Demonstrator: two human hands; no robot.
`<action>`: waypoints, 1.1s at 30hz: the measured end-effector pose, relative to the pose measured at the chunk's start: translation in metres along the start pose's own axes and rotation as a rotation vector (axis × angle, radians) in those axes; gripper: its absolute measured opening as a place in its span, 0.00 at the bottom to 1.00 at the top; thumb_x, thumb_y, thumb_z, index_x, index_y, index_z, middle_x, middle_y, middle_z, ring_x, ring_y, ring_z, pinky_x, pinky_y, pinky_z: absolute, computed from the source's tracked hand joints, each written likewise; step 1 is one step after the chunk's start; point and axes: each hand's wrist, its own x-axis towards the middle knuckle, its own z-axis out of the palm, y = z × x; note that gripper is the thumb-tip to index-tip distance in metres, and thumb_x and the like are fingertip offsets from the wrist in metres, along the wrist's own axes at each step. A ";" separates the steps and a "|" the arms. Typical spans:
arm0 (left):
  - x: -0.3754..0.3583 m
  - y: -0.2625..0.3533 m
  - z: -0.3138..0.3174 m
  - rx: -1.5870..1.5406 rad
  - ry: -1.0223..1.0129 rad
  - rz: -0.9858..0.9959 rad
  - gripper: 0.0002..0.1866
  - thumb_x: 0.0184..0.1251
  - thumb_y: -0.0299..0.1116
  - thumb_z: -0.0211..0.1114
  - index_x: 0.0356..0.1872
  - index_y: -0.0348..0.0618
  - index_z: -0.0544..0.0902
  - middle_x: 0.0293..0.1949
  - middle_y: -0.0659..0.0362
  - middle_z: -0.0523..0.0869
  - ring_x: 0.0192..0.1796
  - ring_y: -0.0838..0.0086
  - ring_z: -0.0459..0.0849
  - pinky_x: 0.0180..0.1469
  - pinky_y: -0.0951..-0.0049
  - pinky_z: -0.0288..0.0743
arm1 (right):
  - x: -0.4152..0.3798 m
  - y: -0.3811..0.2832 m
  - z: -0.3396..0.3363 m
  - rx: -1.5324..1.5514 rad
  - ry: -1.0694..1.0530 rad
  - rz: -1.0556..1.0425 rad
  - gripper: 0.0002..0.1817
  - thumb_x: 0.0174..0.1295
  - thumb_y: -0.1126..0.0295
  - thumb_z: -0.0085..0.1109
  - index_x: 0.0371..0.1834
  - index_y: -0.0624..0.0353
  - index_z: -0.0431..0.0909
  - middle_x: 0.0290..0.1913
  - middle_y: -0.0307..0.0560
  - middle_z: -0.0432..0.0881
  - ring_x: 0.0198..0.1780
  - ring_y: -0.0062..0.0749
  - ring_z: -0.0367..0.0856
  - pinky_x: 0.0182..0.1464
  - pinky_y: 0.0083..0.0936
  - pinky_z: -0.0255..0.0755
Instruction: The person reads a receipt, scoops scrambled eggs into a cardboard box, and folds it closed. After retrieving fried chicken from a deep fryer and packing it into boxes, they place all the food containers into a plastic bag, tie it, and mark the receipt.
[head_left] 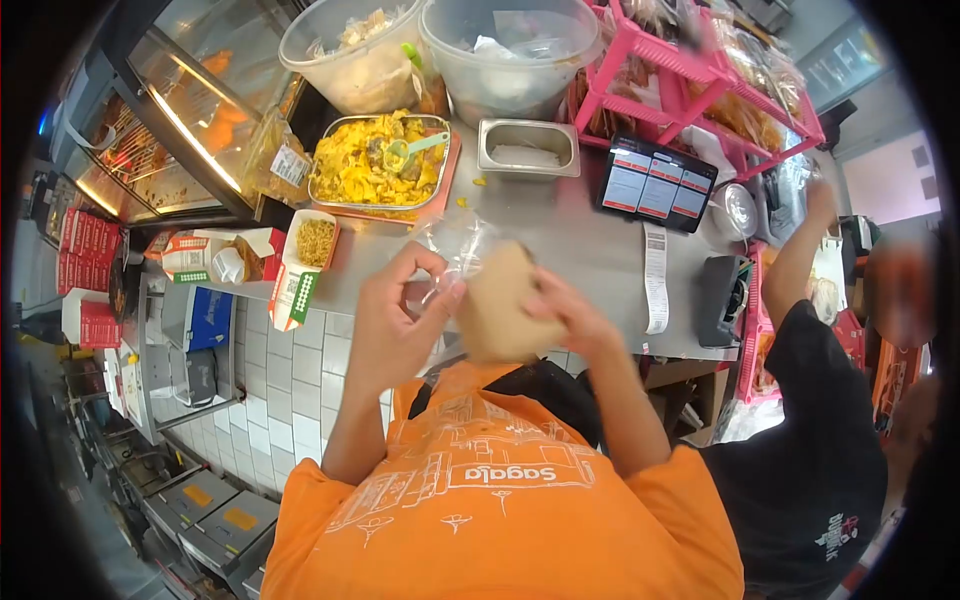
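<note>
Tan packet [505, 305]: between the two hands, in front of the orange shirt [480, 500], above the near edge of the steel counter [600, 270]; its edges are blurred.
Lit case [190, 120]: far left, glass-sided, orange food inside.
Carton [289, 252]: open, noodle-like food in it, flap hanging over the counter's edge.
Metal tray [380, 208]: heaped with yellow food, a pale green scoop [428, 144] lying in it.
Left hand [395, 315]: thumb and index finger pinching clear plastic [455, 240] at the packet's left side; other fingers curled.
Tubs [510, 88]: two, large and see-through, behind the tray and pan.
Steel pan [528, 172]: right of the tray, apart from it.
Right hand [572, 315]: fingers bent against the packet's right side; whether spread or pressed together, I cannot tell.
Tablet [657, 183]: screen lit, propped before a pink rack [640, 48].
Receipt [655, 280]: a long strip, below the tablet.
Co-worker [815, 440]: far right, black sleeve, arm stretched toward the racks.
</note>
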 end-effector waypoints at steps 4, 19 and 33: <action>-0.015 -0.019 0.002 -0.238 0.105 -0.078 0.07 0.68 0.28 0.67 0.37 0.43 0.75 0.29 0.65 0.80 0.21 0.90 0.70 0.19 0.85 0.58 | 0.115 0.058 0.022 -0.813 0.523 -0.402 0.25 0.62 0.64 0.60 0.64 0.52 0.73 0.54 0.51 0.82 0.55 0.41 0.80 0.58 0.36 0.74; 0.004 -0.036 -0.085 -0.298 0.375 0.079 0.05 0.73 0.27 0.62 0.41 0.41 0.73 0.57 0.44 0.84 0.53 0.71 0.88 0.19 0.89 0.70 | 0.119 0.092 0.022 -1.643 0.536 -0.037 0.21 0.51 0.62 0.67 0.51 0.46 0.82 0.47 0.49 0.86 0.50 0.44 0.85 0.51 0.38 0.77; 0.029 -0.002 0.007 -0.234 0.019 -0.054 0.09 0.68 0.23 0.64 0.38 0.35 0.70 0.48 0.34 0.85 0.53 0.58 0.87 0.21 0.81 0.82 | -0.124 -0.174 -0.009 -0.942 0.039 -0.166 0.17 0.70 0.62 0.59 0.47 0.69 0.81 0.40 0.53 0.88 0.45 0.40 0.88 0.49 0.30 0.79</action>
